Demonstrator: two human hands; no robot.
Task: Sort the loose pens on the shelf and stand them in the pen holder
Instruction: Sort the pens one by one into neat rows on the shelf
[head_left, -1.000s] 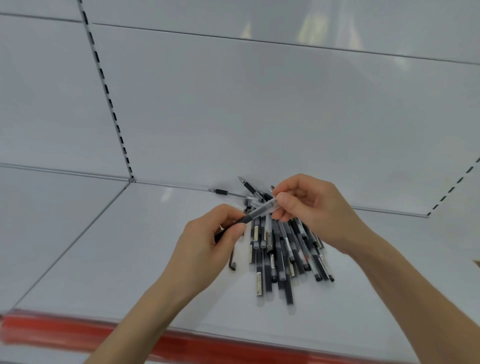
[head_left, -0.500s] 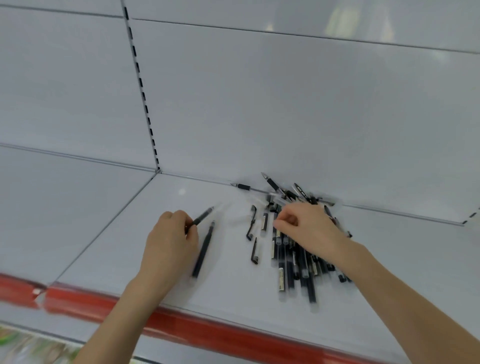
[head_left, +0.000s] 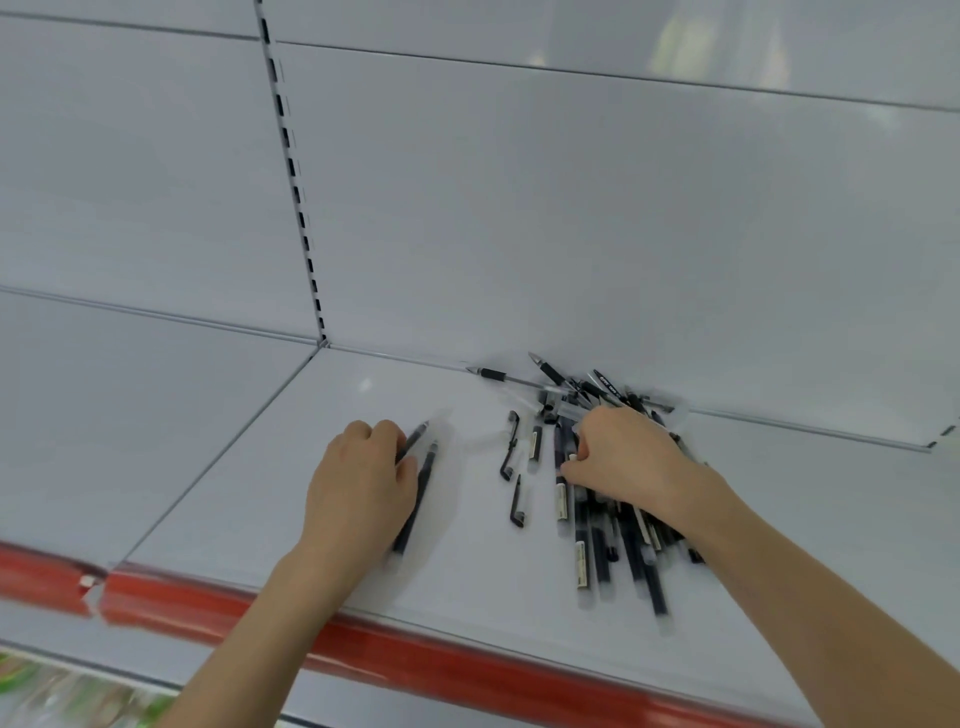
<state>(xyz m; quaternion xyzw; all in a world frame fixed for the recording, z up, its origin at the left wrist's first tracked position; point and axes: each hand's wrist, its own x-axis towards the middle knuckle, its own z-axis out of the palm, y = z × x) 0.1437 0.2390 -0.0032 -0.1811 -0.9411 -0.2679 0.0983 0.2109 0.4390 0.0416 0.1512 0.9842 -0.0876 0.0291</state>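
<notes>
Down from mid-air, the left grip (head_left: 363, 483) now sits on the shelf (head_left: 234, 493), fingers curled on one pen (head_left: 415, 440) it has carried off, a second pen (head_left: 427, 467) lying just right of its knuckles. Its partner, the right grip (head_left: 623, 462), is back in the pile (head_left: 602, 551), fingers curled among barrels; whether it clamps one I cannot tell. Sorting has likely begun, a separate group forming. Pens look slim, dark, slippery; two loose clips (head_left: 513, 441) lie between the grips. No holder shows
</notes>
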